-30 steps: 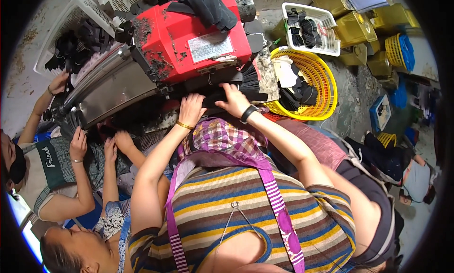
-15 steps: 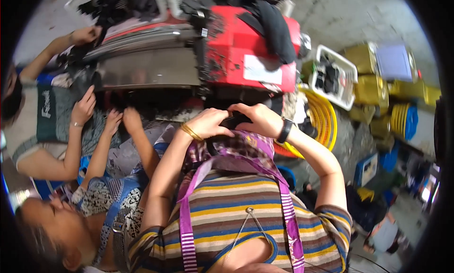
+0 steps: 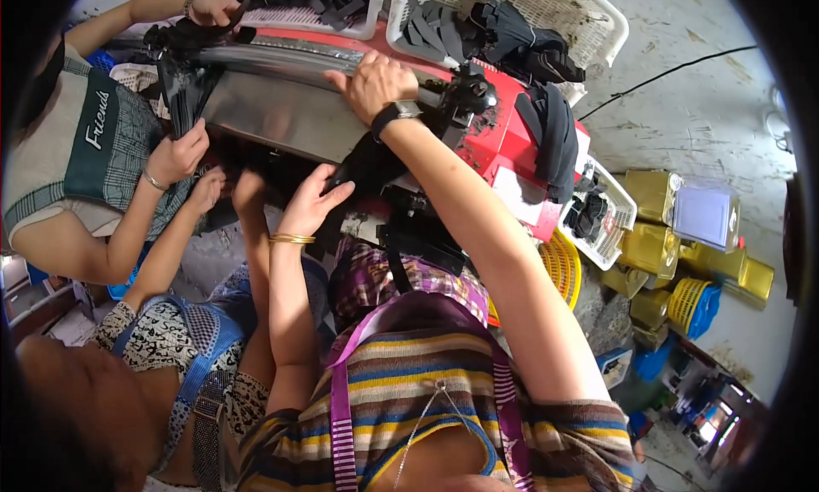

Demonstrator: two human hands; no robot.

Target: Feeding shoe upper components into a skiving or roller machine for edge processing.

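Note:
My right hand (image 3: 374,83), with a dark watch on the wrist, lies on the shiny metal bar (image 3: 281,66) of a red and steel machine (image 3: 503,151), fingers curled over the bar. Lower down, my left hand (image 3: 311,204), wearing a gold bangle, has its fingers spread and touches a black cloth piece (image 3: 368,164) that hangs under the machine's steel plate (image 3: 273,117). Whether it grips the cloth is unclear.
Two other people work close on my left; one's hand (image 3: 177,151) pulls black cloth (image 3: 181,87) at the plate's end, another's hand (image 3: 209,189) reaches beneath. White baskets (image 3: 589,19) of black pieces stand behind, a yellow basket (image 3: 563,266) and yellow canisters (image 3: 657,193) to the right.
My right hand has gone up from in front of my chest onto the metal bar. My left hand has opened and moved to the black cloth. The view has swung left.

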